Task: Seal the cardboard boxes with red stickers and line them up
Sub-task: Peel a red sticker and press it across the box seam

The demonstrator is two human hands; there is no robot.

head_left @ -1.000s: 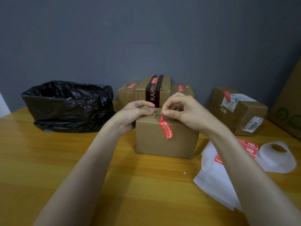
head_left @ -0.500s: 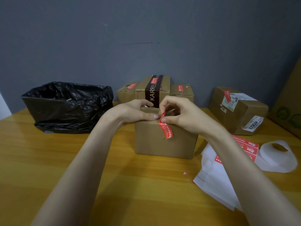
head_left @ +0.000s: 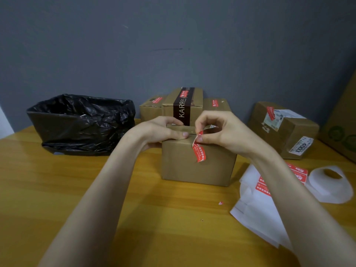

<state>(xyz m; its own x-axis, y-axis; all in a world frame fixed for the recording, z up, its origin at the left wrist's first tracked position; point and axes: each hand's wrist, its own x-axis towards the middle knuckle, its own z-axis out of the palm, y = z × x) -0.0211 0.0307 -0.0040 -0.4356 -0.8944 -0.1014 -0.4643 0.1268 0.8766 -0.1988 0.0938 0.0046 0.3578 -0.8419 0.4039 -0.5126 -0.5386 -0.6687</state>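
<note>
Frame centre: red sticker [head_left: 199, 151] hangs lengthwise down cardboard box [head_left: 198, 164] front, top end pinched by right hand [head_left: 227, 133], left hand [head_left: 159, 132] gripping box top beside it.

Both hands at the box [head_left: 196, 164] top — right hand [head_left: 225, 133] pinches red sticker [head_left: 199, 151].

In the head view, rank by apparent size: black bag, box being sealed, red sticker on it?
Largest: black bag.
Then the box being sealed, though it sits nearer the camera, so real sizes are unsure.
Smallest: red sticker.
</note>
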